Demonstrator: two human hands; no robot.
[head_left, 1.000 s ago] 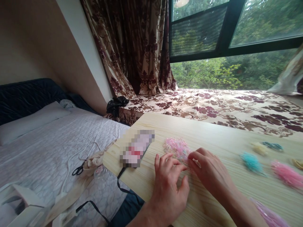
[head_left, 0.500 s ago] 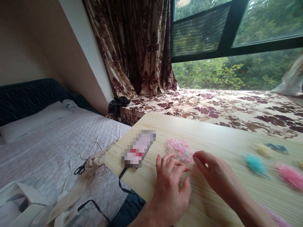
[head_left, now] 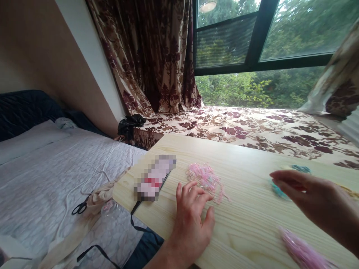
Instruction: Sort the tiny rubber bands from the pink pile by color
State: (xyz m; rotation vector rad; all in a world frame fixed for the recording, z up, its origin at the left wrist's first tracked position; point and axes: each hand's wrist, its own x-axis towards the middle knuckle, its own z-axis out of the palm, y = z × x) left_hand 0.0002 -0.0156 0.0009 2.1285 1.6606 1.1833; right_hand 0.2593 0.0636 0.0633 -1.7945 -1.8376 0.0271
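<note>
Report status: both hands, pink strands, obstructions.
Left hand open, beside pink strands. Strands loosely piled on table. Right hand partly blocks view of teal bundle.

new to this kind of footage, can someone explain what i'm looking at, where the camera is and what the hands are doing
There is no robot here: these are a person's two bare hands. Every picture comes from one camera worn on the head, looking forward and down.

On the pale wooden tabletop lie a loose tangle of pink strands, a pinkish-purple bundle, a turquoise bundle and a pixelated item with a black strap.

The left hand is at the near edge of the tangle, fingers spread, with nothing visibly held. The right hand is by the turquoise bundle; whether it holds anything can't be made out.
</note>
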